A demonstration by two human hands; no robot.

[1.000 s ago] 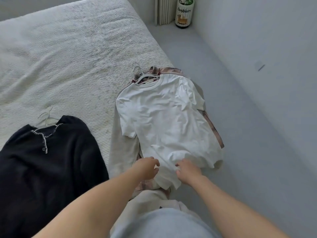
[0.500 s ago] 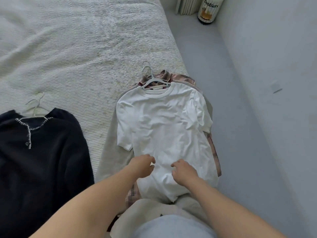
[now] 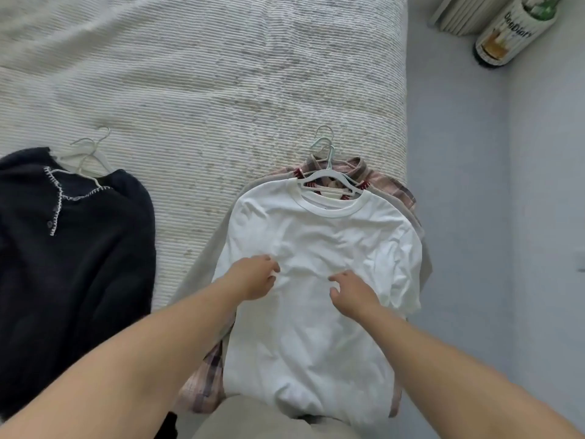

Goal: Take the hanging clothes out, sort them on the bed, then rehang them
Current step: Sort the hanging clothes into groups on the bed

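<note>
Your left hand (image 3: 253, 277) and right hand (image 3: 354, 293) both rest on the middle of the white T-shirt (image 3: 316, 312), near each other with a small stretch of cloth between them. The fingers of your left hand are curled down into the fabric, which bunches into creases just past the knuckles, so it seems to pinch the cloth. The fingers of your right hand are bent and spread, their tips touching the shirt; whether they pinch the cloth or only press on it cannot be told from this angle.

The T-shirt lies face up on the bed (image 3: 205, 74), near its right edge, on a white hanger (image 3: 329, 182) whose metal hook points toward the head of the bed. It tops a stack: a beige garment (image 3: 202, 274) shows along its left side, and a pink plaid shirt (image 3: 389, 185) shows at the collar and again at the lower left.

Well apart to the left, a black cardigan (image 3: 79, 264) with white stitched trim lies on the bed on its own white hangers (image 3: 91, 156).

On the grey floor (image 3: 459, 217) at the upper right stands a labelled bottle (image 3: 509, 30), beside a white ribbed panel (image 3: 459, 14).
</note>
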